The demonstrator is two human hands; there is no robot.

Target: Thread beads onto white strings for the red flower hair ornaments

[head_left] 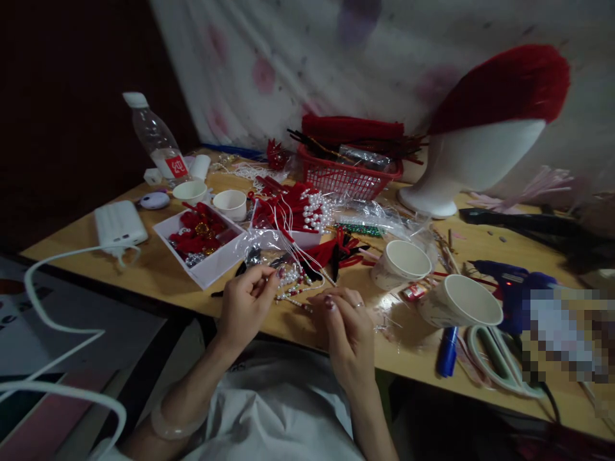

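Note:
My left hand (246,306) is closed in a pinch above the front edge of the table, thumb against forefinger. Anything between those fingertips is too small to make out. Beside it, my right hand (352,330) has its fingers curled and pressed together, with a ring on one finger; what they grip is hidden. On the table between the hands lies a string of white and red beads (294,299). Just behind them are a clear plastic bag (262,243) and red and black fuzzy stems (331,253). White cords (288,218) trail over a bundle of red stems tipped with white pearls (314,211).
A white box (209,272) of red and gold ornaments stands left, near a power bank (120,223) and a bottle (156,137). Paper cups (461,314), a glue gun (514,282), scissors (500,371) and a blue marker (448,352) lie right. Behind are a red basket (346,179) and a foam head (480,157).

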